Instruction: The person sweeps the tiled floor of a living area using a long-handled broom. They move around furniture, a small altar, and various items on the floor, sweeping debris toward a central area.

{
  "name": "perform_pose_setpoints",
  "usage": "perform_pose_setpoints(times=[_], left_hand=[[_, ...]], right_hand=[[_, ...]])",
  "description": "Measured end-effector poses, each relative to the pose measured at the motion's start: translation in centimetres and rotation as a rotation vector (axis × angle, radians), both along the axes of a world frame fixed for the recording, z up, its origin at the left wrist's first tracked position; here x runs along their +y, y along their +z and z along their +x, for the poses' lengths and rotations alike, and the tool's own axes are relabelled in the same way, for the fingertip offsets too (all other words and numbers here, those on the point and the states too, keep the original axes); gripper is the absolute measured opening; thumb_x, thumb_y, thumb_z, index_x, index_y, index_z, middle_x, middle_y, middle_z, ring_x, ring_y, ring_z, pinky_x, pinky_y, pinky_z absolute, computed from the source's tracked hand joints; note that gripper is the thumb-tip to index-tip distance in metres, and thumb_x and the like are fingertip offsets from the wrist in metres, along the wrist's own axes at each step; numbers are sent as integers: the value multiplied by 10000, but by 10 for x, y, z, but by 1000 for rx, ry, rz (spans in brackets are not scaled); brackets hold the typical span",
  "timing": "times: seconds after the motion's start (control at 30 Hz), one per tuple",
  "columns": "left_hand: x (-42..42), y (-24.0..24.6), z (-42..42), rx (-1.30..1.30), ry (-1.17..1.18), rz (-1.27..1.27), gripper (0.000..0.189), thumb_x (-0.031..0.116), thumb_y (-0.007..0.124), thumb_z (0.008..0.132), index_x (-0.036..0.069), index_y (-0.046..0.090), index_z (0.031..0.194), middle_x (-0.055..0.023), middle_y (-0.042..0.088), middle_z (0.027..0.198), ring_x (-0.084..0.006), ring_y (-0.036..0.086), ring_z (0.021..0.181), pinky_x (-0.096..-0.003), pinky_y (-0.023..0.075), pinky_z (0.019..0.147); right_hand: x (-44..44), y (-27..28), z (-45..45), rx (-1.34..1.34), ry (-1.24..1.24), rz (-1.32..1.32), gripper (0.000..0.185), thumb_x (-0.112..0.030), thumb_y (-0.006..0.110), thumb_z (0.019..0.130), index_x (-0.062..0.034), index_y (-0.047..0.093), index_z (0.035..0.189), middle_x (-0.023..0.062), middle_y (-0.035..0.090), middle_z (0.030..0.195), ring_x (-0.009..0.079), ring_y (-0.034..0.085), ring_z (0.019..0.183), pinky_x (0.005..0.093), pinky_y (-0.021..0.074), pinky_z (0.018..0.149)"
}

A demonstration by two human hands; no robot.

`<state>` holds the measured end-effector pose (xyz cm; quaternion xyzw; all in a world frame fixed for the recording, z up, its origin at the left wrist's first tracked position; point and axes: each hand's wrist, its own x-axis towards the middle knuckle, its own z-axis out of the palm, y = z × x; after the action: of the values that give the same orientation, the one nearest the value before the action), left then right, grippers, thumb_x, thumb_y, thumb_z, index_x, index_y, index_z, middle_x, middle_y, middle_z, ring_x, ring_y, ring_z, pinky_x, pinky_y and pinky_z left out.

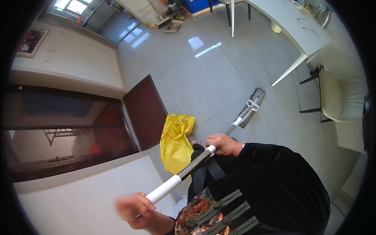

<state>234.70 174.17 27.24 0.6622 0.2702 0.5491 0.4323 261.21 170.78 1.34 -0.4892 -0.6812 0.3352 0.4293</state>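
Observation:
A flat mop's metal pole with white sleeves (164, 188) slants from the lower left towards the upper right. My left hand (133, 209), partly blurred, grips the white handle at its upper end. Around the middle of the pole, by a white collar, my right hand (224, 144) is closed. The mop head (253, 107), grey with a fringed edge, lies on the tiled floor (205, 85) near a white table leg. Left of my right hand, a yellow plastic bag (176, 141) lies beside my foot, which is partly hidden.
A dark red doormat (145, 111) lies before a glossy dark door (70, 135). At the right stand a white table (282, 17) with a kettle (323, 17) and glasses, and a beige chair (330, 94). A broom (163, 22) and dustpan (174, 26) are at the far wall.

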Motion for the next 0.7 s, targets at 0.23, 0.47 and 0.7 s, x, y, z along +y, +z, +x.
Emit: perform_pose_setpoints(times=[0.23, 0.47, 0.7], left_hand=[[90, -18, -47, -82, -85, -202, 281, 190, 398, 963, -51, 528, 1025, -22, 402, 468, -159, 438, 361, -257, 417, 410], [127, -46, -88, -21, -2, -337, 301, 238, 450, 963, -50, 541, 970, -31, 407, 466, -164, 490, 401, -282, 439, 451], [123, -4, -106, 29, 535, -196, 329, 268, 432, 989, -19, 484, 1141, 42, 393, 510, -53, 378, 402, -201, 387, 491]], right_hand=[[54, -45, -36, -218, -112, -232, 226, -131, 719, 665, -145, 566, 830, 68, 608, 774, 312, 603, 778, 412, 465, 651], [94, -42, -61, -380, -19, -525, 233, -137, 716, 655, -145, 583, 846, 107, 627, 711, 353, 621, 710, 437, 483, 590], [159, -6, -87, -355, 350, -436, 217, -225, 664, 732, -149, 590, 921, 152, 629, 705, 361, 640, 712, 465, 496, 617]])
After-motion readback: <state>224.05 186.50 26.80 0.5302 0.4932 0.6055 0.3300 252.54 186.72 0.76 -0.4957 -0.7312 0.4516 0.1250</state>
